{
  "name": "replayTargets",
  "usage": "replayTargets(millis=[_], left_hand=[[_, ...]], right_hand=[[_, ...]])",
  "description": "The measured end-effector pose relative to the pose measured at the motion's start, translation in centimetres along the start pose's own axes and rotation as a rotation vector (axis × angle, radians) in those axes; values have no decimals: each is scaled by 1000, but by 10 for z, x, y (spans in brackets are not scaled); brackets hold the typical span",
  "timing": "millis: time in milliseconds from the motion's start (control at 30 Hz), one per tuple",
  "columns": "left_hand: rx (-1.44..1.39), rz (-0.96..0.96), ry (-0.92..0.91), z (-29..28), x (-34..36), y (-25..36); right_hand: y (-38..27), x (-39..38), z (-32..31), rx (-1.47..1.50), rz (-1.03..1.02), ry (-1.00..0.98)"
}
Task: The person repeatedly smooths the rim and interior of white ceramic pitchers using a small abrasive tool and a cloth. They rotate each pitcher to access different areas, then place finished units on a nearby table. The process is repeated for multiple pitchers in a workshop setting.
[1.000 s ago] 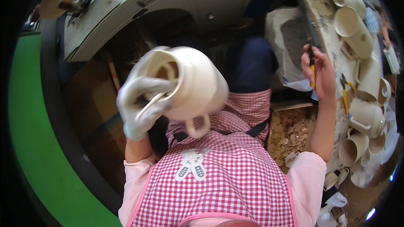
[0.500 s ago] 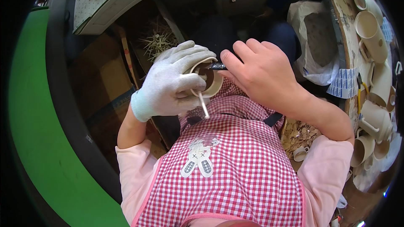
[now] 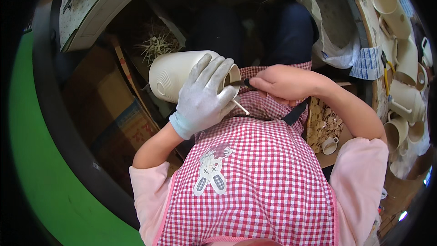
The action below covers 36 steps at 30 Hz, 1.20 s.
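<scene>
A cream cylindrical mug (image 3: 168,75) with concentric rings at its base lies on its side above my lap, its mouth turned right. My left hand (image 3: 202,95), in a pale grey glove, is closed around it near the rim. From beneath that hand sticks a thin white rod-like piece (image 3: 241,107); whether it is the mug's handle I cannot tell. My bare right hand (image 3: 287,82) grips a small knife-like tool (image 3: 236,83) with a dark handle. The tool's blade reaches into the mug's mouth, where its tip is hidden.
Several cream mugs (image 3: 390,10) crowd the bench at right, beside yellow-handled pliers (image 3: 387,79). A white plastic bag (image 3: 348,52) hangs at the bench edge. A box of flat tan scraps (image 3: 321,125) holds a small cup (image 3: 329,145). Thin sticks (image 3: 157,45) lie upper left.
The mug has tipped over, showing its side and base to the left; its mouth now faces right. My right hand has lowered and turned, with the tool still at the mouth.
</scene>
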<state>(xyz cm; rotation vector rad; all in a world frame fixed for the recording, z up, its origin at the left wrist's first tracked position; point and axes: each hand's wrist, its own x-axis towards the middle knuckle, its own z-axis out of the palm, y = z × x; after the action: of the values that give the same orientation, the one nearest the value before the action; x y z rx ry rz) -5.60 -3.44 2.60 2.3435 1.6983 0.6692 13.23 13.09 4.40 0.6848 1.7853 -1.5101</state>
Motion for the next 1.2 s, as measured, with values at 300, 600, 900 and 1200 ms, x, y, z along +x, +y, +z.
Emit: replayTargets(millis=[300, 600, 900, 1200], left_hand=[[112, 75, -51, 18, -16, 19], [-38, -489, 648, -65, -56, -74], [6, -639, 1053, -74, -67, -147], [457, -690, 1021, -107, -56, -105]], right_hand=[[18, 59, 27, 633, 21, -606], [107, -65, -68, -1032, -302, 1338], [296, -164, -137, -577, 191, 1794], [249, -121, -124, -663, -89, 1943]])
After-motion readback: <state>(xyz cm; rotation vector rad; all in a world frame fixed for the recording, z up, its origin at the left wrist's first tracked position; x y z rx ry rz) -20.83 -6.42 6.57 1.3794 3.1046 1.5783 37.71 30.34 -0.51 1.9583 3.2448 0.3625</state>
